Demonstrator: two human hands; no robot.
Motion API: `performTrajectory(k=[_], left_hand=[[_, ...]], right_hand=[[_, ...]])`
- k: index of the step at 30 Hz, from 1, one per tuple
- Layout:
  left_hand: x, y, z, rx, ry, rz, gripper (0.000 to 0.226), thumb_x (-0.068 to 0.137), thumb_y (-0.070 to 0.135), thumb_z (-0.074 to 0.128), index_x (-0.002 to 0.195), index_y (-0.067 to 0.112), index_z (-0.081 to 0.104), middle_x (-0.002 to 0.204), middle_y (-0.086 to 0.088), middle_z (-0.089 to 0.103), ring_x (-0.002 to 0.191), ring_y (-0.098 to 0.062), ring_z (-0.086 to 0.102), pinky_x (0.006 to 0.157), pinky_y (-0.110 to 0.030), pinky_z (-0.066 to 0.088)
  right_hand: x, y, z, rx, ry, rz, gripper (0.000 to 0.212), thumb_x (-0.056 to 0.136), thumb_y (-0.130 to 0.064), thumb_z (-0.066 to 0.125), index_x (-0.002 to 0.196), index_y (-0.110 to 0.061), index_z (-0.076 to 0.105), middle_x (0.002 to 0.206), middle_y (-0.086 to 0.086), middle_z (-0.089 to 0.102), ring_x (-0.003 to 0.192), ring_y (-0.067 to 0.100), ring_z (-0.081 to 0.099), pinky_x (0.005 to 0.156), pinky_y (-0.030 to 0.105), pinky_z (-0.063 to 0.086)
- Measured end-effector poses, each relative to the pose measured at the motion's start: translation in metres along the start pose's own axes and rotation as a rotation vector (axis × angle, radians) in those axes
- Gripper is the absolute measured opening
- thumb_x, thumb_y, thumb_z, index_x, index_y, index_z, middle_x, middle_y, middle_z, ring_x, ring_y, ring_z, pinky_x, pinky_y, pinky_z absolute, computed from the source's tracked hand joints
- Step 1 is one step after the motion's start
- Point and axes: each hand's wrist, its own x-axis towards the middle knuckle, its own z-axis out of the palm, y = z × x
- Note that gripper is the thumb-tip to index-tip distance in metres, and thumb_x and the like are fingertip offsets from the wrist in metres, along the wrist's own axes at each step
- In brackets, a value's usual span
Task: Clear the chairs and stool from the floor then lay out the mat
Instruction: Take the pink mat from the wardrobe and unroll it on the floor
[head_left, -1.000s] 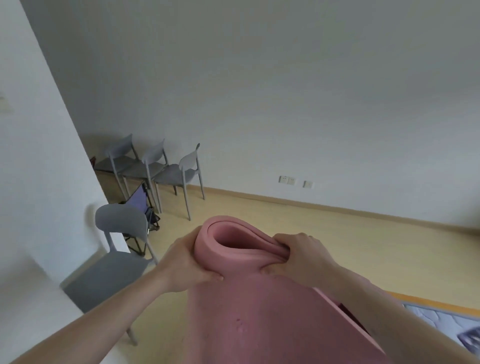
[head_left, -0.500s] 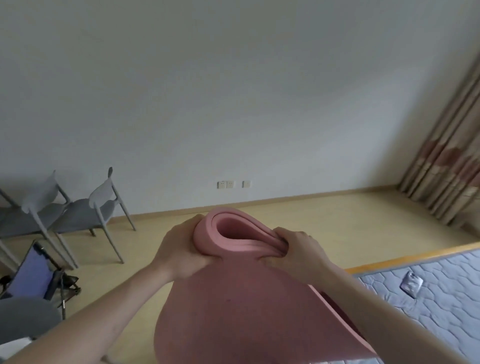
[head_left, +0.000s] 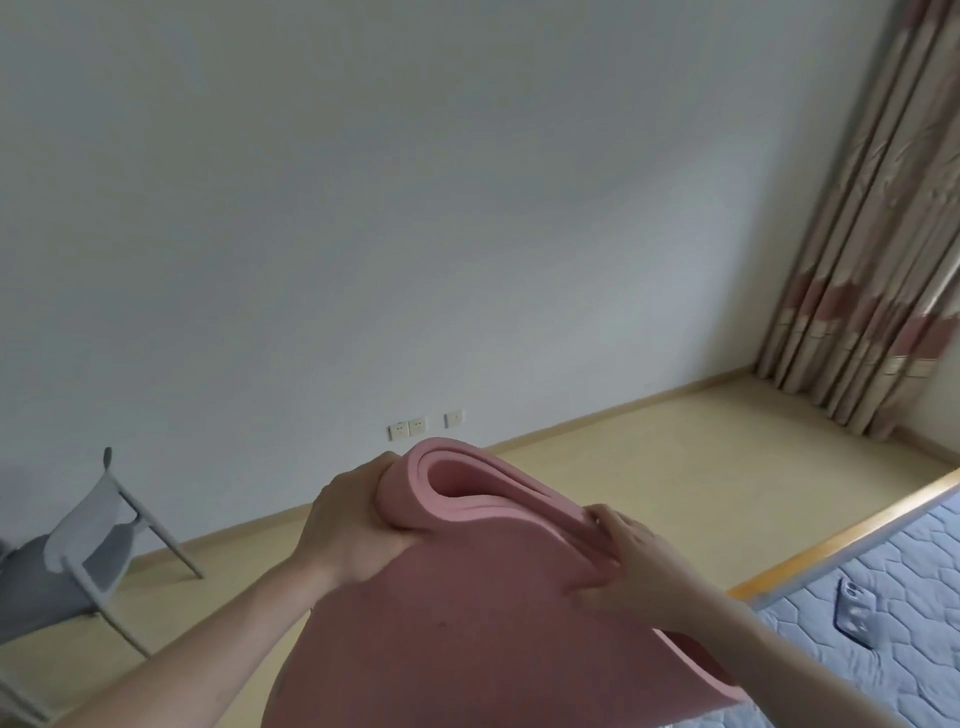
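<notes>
A pink foam mat (head_left: 457, 613), loosely rolled, hangs in front of me at lower centre, its open end up. My left hand (head_left: 353, 525) grips the left side of the rolled top. On the right side, my right hand (head_left: 623, 566) pinches the layered edges together. One grey chair (head_left: 78, 551) stands at the left edge by the wall, partly cut off. No stool is in view.
Pale wood floor (head_left: 649, 467) stretches open ahead to a white wall with sockets (head_left: 415, 427). A quilted mattress (head_left: 883, 623) with a wooden edge lies at lower right, a phone (head_left: 854, 613) on it. Striped curtains (head_left: 883, 260) hang at the right.
My view has swung right: the group of chairs slid out to the left, and the curtains and mattress came in. Both hands kept hold of the mat, the right one shifting lower.
</notes>
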Motion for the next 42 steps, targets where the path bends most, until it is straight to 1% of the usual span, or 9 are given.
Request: performTrajectory(k=[3,5,8,15,19,25,32,37,42], left_hand=[[0.040,-0.007,-0.002,-0.016,0.022,0.003,0.055,0.052,0.045,0.081,0.103,0.047,0.059,0.093,0.031,0.069,0.087,0.001,0.065,0.077,-0.035,0.055],[0.074,-0.019,-0.004,-0.033,0.027,0.002,0.057,0.052,0.045,0.082,0.104,0.046,0.060,0.095,0.030,0.069,0.089,0.001,0.066,0.077,-0.035,0.055],[0.104,-0.030,-0.009,-0.041,0.037,0.003,0.059,0.051,0.043,0.083,0.105,0.046,0.060,0.097,0.031,0.069,0.090,0.002,0.065,0.079,-0.035,0.055],[0.214,-0.071,-0.019,-0.080,-0.003,0.030,0.068,0.049,0.041,0.087,0.110,0.049,0.059,0.100,0.032,0.068,0.095,0.003,0.065,0.083,-0.035,0.056],[0.278,-0.100,-0.021,-0.105,-0.060,0.082,0.067,0.050,0.039,0.086,0.111,0.049,0.059,0.101,0.032,0.068,0.095,0.003,0.064,0.082,-0.035,0.056],[0.375,-0.126,-0.010,-0.125,-0.197,0.157,0.060,0.054,0.038,0.082,0.109,0.050,0.058,0.099,0.036,0.066,0.092,0.004,0.063,0.081,-0.034,0.055],[0.459,-0.100,0.030,-0.127,-0.308,0.323,0.064,0.054,0.040,0.085,0.112,0.048,0.059,0.098,0.029,0.069,0.093,0.000,0.065,0.081,-0.037,0.057],[0.530,-0.059,0.085,-0.136,-0.381,0.416,0.065,0.053,0.039,0.083,0.112,0.048,0.058,0.098,0.028,0.069,0.093,-0.003,0.066,0.081,-0.038,0.057],[0.598,-0.016,0.146,-0.140,-0.412,0.470,0.065,0.052,0.040,0.083,0.111,0.049,0.058,0.099,0.028,0.069,0.092,-0.002,0.066,0.080,-0.038,0.057]], right_hand=[[0.049,0.006,-0.005,0.029,0.070,-0.009,0.059,0.063,-0.069,0.073,0.106,-0.038,0.046,0.096,-0.022,0.054,0.087,0.010,0.055,0.075,0.031,0.048],[0.088,0.010,-0.007,0.036,0.098,-0.009,0.054,0.063,-0.069,0.071,0.099,-0.036,0.047,0.089,-0.020,0.055,0.081,0.011,0.054,0.074,0.033,0.049],[0.122,0.008,-0.011,0.059,0.128,-0.007,0.052,0.065,-0.068,0.071,0.099,-0.034,0.050,0.086,-0.018,0.057,0.077,0.008,0.055,0.073,0.033,0.050],[0.217,-0.006,-0.019,0.053,0.209,0.045,0.050,0.069,-0.067,0.071,0.106,-0.037,0.057,0.091,-0.019,0.063,0.080,0.007,0.059,0.072,0.030,0.050],[0.266,-0.013,-0.013,0.071,0.252,0.107,0.048,0.070,-0.066,0.072,0.106,-0.039,0.058,0.091,-0.021,0.062,0.081,0.004,0.058,0.072,0.028,0.049],[0.317,-0.017,0.002,0.089,0.300,0.250,0.042,0.070,-0.064,0.073,0.099,-0.039,0.056,0.088,-0.019,0.061,0.078,0.003,0.058,0.070,0.029,0.050],[0.335,0.012,-0.001,0.116,0.395,0.431,0.048,0.068,-0.065,0.075,0.102,-0.035,0.057,0.090,-0.019,0.061,0.081,0.007,0.058,0.072,0.031,0.050],[0.360,0.069,-0.017,0.142,0.482,0.547,0.050,0.068,-0.065,0.074,0.106,-0.038,0.056,0.094,-0.020,0.062,0.083,0.008,0.060,0.074,0.034,0.053],[0.396,0.141,-0.048,0.148,0.520,0.587,0.049,0.070,-0.062,0.075,0.109,-0.038,0.057,0.096,-0.022,0.063,0.084,0.005,0.060,0.076,0.032,0.053]])
